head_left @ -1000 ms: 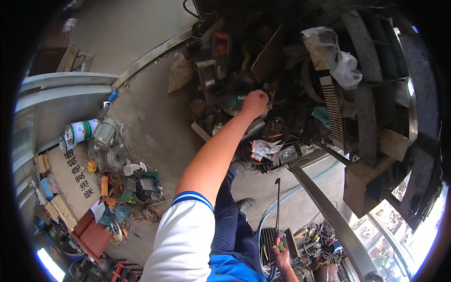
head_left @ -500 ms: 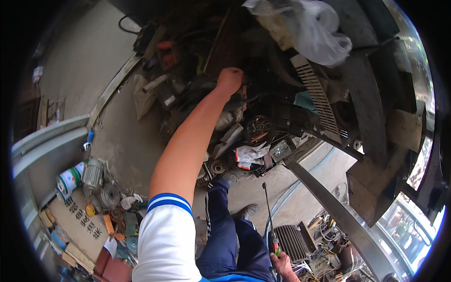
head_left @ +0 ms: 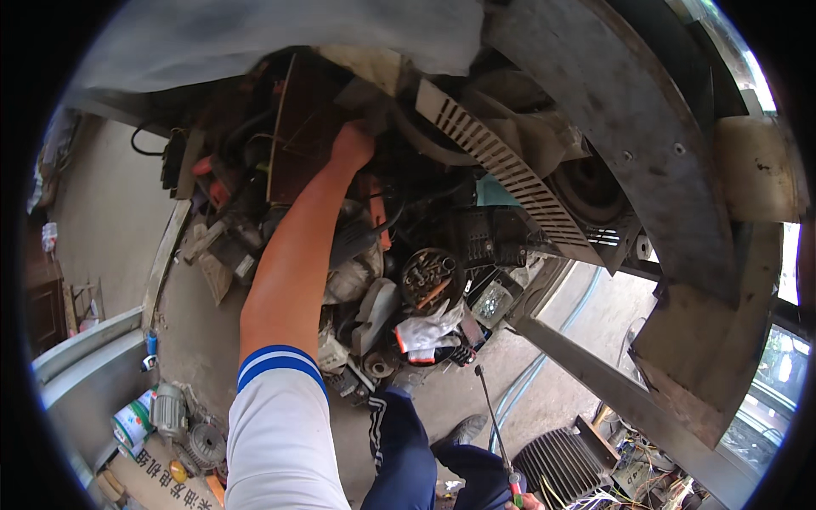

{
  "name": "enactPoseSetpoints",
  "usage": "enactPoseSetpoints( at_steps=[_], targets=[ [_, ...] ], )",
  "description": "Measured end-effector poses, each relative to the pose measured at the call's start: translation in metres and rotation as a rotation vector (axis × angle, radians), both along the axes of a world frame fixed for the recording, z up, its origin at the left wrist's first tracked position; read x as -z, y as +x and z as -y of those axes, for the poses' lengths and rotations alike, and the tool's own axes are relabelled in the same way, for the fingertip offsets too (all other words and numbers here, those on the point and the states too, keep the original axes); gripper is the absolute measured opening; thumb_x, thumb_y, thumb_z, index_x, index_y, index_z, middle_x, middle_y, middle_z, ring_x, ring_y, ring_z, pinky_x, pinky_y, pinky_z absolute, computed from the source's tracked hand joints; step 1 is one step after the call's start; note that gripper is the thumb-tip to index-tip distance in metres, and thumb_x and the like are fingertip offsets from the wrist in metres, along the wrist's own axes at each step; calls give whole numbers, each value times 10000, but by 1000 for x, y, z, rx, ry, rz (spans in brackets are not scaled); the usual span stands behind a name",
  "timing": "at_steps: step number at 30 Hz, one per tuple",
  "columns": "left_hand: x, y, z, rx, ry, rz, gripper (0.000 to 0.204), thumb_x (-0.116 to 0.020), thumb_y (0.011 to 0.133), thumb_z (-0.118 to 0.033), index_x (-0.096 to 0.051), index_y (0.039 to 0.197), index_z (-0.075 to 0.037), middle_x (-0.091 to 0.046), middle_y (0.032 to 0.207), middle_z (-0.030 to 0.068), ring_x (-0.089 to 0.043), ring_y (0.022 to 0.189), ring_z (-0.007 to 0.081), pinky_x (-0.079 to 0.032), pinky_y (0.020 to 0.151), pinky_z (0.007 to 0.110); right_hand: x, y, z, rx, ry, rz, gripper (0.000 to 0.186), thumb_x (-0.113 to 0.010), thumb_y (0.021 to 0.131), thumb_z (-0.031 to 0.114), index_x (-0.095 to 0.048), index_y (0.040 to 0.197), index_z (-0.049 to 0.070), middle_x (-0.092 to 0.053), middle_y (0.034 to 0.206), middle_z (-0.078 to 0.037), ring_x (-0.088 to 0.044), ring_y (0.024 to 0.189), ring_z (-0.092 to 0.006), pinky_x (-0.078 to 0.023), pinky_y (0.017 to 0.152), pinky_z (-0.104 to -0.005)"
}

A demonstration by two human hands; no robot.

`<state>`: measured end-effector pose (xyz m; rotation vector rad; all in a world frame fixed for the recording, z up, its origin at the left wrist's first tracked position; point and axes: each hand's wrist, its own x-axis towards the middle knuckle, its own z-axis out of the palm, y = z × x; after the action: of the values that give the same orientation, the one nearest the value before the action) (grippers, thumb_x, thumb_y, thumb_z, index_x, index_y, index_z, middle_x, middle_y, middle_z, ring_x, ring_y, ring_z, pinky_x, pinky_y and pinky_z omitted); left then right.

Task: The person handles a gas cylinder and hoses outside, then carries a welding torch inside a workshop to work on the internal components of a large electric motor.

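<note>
My left arm stretches far forward into the cluttered shelf. At its end my left hand is in shadow beside an upright brown board; its fingers are hidden. Down at the lower edge my right hand, partly cut off by the frame, is closed around a long thin rod tool with a small dark head and a red-and-green handle. Below the left hand lie an orange bar-shaped piece, a round bin of small metal parts and white gloves with orange cuffs.
A slotted metal strip and large curved sheets crowd the right. Whitish plastic sheeting hangs across the top. On the floor are a finned black metal part, a blue hose and a grey motor.
The view has shifted, and whitish plastic now spans the top. My left hand has gone deeper into the clutter, next to the brown board. My right hand keeps hold of the rod tool.
</note>
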<state>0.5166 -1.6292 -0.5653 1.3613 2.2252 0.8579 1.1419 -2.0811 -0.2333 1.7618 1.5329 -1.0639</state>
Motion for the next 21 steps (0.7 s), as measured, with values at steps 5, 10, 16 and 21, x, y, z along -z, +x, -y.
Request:
enactPoseSetpoints(
  at_steps=[5,10,16,21],
  targets=[
    [140,-83,-32,15,422,196,278,-564,867,-181,-657,1089,-44,-669,1086,194,-621,1066,380,-505,906,446,-1,-6,-22,337,-101,-72,263,-656,917,224,-575,994,-14,-627,750,-148,-629,647,-226,-508,571,-394],
    [150,-65,-79,62,463,347,343,-603,866,-239,-623,1156,-57,-649,1124,170,-617,1068,369,-501,913,439,-6,-44,-43,421,-113,-42,193,-651,884,159,-601,940,-19,-618,731,-110,-622,637,-212,-507,571,-367],
    [11,-32,-19,-312,74,-239,390,-601,870,-247,-613,1252,-168,-637,1153,172,-627,1067,359,-527,852,470,-1,-52,-53,511,-122,-84,223,-656,884,188,-621,870,-31,-615,762,-151,-631,689,-276,-501,618,-403],
    [-25,-26,-33,-303,-74,-383,289,-577,886,-219,-653,1154,-145,-625,1173,164,-641,1039,368,-530,839,486,-1,-55,-50,362,-87,-73,266,-661,894,247,-637,972,-5,-630,933,-179,-628,896,-324,-487,769,-420]
  ],
)
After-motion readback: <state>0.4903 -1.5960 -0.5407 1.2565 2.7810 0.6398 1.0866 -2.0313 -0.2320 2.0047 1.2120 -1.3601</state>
